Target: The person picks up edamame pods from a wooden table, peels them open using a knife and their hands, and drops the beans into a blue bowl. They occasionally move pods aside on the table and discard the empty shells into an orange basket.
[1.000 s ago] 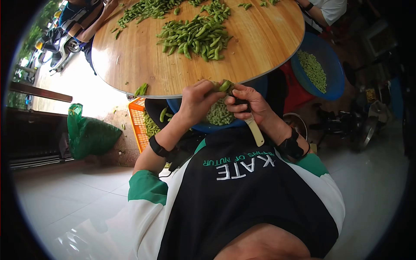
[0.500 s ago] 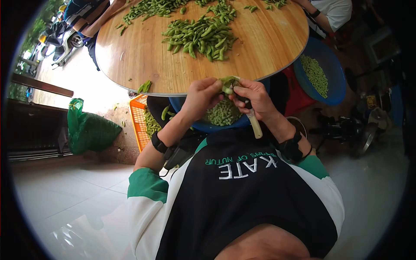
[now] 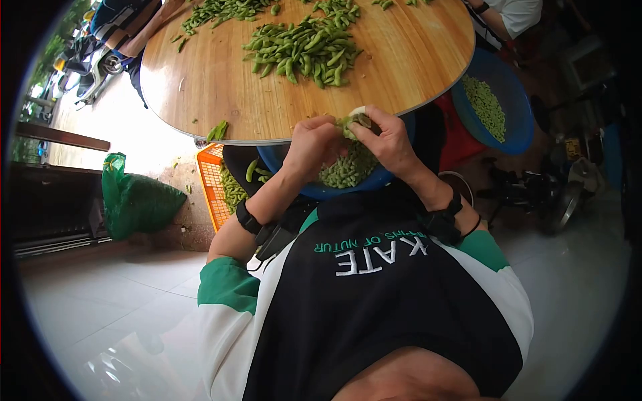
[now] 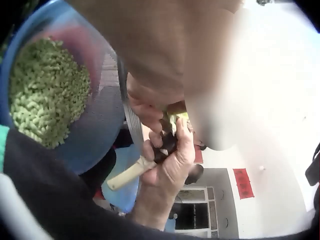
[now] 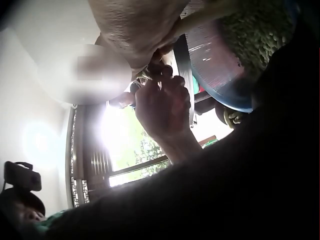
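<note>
Over the near edge of the round wooden table, both hands meet at a green soybean pod. My left hand pinches its left side with bent fingers. From the right, my right hand pinches it between thumb and fingers. That hand also grips a tool with a cream handle, seen in the left wrist view; its dark end disappears among the fingers. Directly below, shelled green beans lie in a blue basin. A heap of unshelled pods lies farther back on the tabletop.
An orange basket with pods stands left of my lap, near a green bag. To the right, another blue basin holds shelled beans. Other people's arms reach in at the table's far sides.
My right hand has turned and risen slightly, so the cream handle no longer shows in the head view. Both hands stay together at the pod.
</note>
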Tool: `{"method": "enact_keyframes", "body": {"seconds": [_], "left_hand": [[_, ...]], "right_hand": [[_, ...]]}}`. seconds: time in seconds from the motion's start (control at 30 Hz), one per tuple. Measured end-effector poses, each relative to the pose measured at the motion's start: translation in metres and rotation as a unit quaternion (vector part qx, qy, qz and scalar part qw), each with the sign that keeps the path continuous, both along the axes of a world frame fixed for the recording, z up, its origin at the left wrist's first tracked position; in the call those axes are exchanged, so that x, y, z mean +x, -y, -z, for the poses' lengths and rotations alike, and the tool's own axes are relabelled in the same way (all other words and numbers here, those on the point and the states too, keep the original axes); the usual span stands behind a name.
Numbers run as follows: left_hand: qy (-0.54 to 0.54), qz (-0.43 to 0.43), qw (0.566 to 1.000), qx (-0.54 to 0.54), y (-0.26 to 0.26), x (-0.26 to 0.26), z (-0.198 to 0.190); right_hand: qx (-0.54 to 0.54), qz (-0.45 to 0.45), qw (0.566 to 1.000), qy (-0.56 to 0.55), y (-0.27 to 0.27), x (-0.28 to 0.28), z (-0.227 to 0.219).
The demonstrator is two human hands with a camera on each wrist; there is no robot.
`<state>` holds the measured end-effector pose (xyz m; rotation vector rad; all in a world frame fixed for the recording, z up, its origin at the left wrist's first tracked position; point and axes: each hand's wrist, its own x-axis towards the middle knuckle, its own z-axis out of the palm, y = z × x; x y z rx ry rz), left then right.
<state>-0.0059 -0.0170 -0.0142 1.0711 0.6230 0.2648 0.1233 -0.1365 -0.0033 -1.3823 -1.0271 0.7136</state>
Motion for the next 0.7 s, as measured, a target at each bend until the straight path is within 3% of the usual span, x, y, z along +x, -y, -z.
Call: {"method": "enact_keyframes", "body": {"seconds": [0.07, 0.27, 0.33, 0.47, 0.63, 0.7], "left_hand": [[0.009, -0.019, 0.998, -0.063, 0.001, 0.005, 0.003], [0.074, -0.019, 0.997, -0.028, 0.008, 0.017, 0.010], [0.091, 0.039, 0.994, 0.049, 0.006, 0.016, 0.007], [0.087, 0.019, 0.984, 0.154, 0.017, 0.007, -0.004], [0.065, 0.034, 0.963, 0.258, 0.025, 0.002, 0.007], [0.080, -0.003, 0.948, 0.308, 0.021, -0.006, 0.010]], "right_hand": [[0.061, 0.024, 0.982, 0.179, -0.001, 0.000, 0.000], [0.073, 0.031, 0.968, 0.239, 0.000, 0.003, -0.001], [0.049, 0.044, 0.979, 0.193, 0.000, 0.015, 0.002], [-0.021, 0.045, 0.998, 0.034, 0.015, 0.022, -0.004], [-0.037, 0.025, 0.999, 0.011, 0.033, 0.018, -0.008], [-0.017, -0.008, 0.997, 0.079, 0.041, 0.022, -0.006]]}}
